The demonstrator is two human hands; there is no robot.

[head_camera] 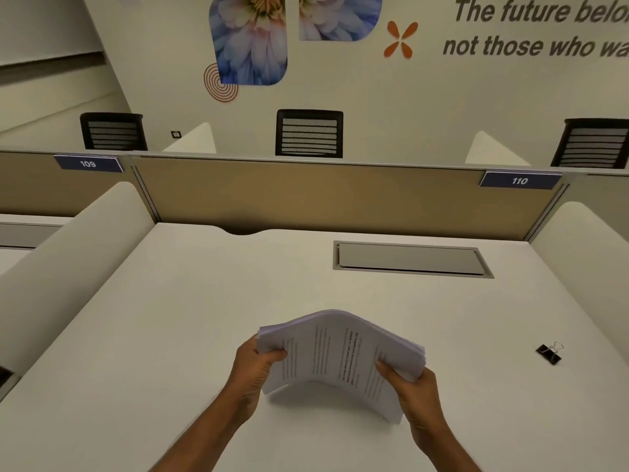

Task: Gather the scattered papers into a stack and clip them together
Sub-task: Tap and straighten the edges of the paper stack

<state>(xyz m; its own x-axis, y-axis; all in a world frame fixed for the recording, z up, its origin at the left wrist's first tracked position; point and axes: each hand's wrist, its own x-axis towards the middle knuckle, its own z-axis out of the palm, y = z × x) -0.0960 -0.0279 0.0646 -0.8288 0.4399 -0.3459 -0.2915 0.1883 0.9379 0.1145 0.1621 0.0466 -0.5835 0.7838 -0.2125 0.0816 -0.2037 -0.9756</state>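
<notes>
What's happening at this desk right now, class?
A person holds a stack of papers in both hands, the left hand gripping its left edge and the right hand its right edge. The stack bows upward in the middle, its lower edge near or on the white desk. The sheets look gathered already. A black binder clip lies untouched on the desk to the right, so clipping is not yet done.
</notes>
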